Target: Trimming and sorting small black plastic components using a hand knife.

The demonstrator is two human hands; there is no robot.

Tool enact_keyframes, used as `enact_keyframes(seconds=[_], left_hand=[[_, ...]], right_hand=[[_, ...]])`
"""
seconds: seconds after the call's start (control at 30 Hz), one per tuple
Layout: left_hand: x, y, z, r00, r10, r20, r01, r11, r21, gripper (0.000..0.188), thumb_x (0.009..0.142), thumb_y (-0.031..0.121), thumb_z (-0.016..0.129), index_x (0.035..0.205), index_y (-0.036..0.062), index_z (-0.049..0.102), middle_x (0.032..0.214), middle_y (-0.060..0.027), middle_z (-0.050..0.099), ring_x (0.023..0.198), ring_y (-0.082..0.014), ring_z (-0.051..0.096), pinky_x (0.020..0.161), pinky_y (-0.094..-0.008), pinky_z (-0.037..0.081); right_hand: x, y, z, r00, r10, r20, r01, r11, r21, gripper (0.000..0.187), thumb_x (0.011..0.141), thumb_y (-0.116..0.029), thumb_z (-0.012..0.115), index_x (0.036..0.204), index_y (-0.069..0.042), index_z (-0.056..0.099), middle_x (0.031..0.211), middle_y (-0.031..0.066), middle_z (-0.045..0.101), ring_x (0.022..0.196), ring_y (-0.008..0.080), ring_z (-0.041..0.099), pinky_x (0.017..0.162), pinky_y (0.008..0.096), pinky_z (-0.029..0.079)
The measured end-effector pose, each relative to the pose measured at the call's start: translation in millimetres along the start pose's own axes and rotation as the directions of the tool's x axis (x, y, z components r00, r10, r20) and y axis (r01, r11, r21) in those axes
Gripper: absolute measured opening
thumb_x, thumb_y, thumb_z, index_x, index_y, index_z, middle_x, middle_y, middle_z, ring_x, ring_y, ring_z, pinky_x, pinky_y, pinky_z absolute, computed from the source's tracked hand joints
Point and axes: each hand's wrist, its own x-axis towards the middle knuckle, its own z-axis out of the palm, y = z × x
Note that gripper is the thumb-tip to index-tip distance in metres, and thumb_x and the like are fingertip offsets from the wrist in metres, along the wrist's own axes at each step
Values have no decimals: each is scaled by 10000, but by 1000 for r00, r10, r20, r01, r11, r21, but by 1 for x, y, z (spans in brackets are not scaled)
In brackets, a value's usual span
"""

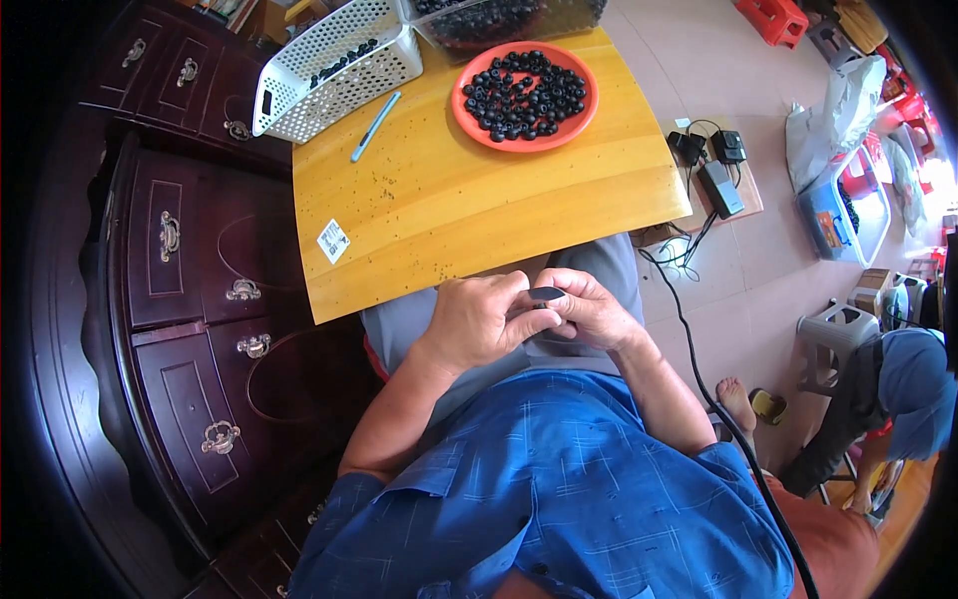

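Note:
My left hand (479,314) and my right hand (591,307) meet over my lap, just off the near edge of the wooden table (499,215). Between the fingers and thumb of the right hand is a small, dark, flat blade-like piece (546,294), lying across the gap between the hands. Closed fingers and thumb of the left hand press toward a small thing beside that piece; the fingers mostly hide it. On the table, a red-orange plate (462,118) carries many black beads (519,95), some with visible holes.
A white perforated basket (339,100) with black beads and a clear bin (499,35) of dark pieces stand at the back. A slim light-blue pen-like stick (375,128) and dark crumbs lie on the table. Dark drawers (170,240) are left; cables (689,250) and another person (868,419) are right.

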Motion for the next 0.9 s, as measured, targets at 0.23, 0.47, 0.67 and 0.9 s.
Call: enact_keyframes(seconds=[0.23, 0.47, 0.67, 0.9], left_hand=[[-1, -4, 5, 1000, 4, -1, -4, 997, 75, 476, 911, 504, 778, 763, 76, 631, 672, -74, 679, 628, -286, 694, 548, -407, 517], [11, 1, -5, 997, -62, -42, 59, 997, -52, 463, 915, 504, 790, 821, 67, 667, 643, -72, 583, 595, -283, 626, 554, -380, 476], [2, -9, -3, 998, -61, 23, 61, 998, -12, 467, 905, 510, 799, 824, 73, 657, 640, -76, 580, 581, -282, 616, 540, -383, 465], [4, -5, -2, 998, -55, -34, 53, 997, -64, 486, 910, 506, 798, 792, 62, 639, 641, -88, 571, 578, -291, 606, 542, -381, 458]], right_hand=[[5, 1, 13, 996, -55, -71, 63, 991, 115, 254, 1085, -307, 628, 1003, -66, 621, 777, -44, 537, 609, 34, 408, 571, 201, 330], [7, -6, 25, 991, -60, -116, 73, 990, 117, 281, 1089, -322, 618, 1042, -46, 630, 757, -47, 525, 608, 44, 396, 592, 215, 348], [9, 2, 15, 996, -69, -60, 77, 988, 134, 256, 1084, -307, 626, 1053, -53, 629, 754, -35, 521, 605, 49, 420, 583, 210, 365], [9, -2, 24, 995, -9, -95, 26, 984, 175, 299, 1092, -326, 611, 1093, -29, 649, 705, -45, 494, 603, 55, 410, 626, 243, 376]])
